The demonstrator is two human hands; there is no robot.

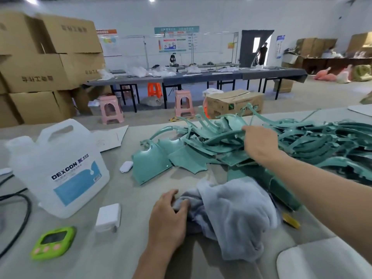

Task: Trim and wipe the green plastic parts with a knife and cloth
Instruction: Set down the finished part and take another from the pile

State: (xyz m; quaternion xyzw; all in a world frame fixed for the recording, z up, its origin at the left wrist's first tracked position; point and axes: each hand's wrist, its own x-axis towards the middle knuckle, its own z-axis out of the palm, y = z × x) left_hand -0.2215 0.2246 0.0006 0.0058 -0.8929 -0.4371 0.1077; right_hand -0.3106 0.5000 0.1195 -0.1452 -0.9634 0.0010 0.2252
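Note:
A big heap of green plastic parts (pixel 302 141) covers the right half of the table, with flat shield-shaped pieces (pixel 150 164) spread at its left edge. My right hand (pixel 259 141) reaches into the heap and its fingers curl around a curved green strip (pixel 225 137). My left hand (pixel 169 216) grips a bunched grey-white cloth (pixel 231 214) lying at the near middle. A yellow knife handle (pixel 290 220) pokes out from under my right forearm, right of the cloth.
A white DEXCON jug (pixel 58 168) stands at the left. Near it lie a white charger block (pixel 108 216), a green timer (pixel 53 242), black cables (pixel 22 210) and a small white item (pixel 126 166). A white tray corner (pixel 322 262) sits at the bottom right.

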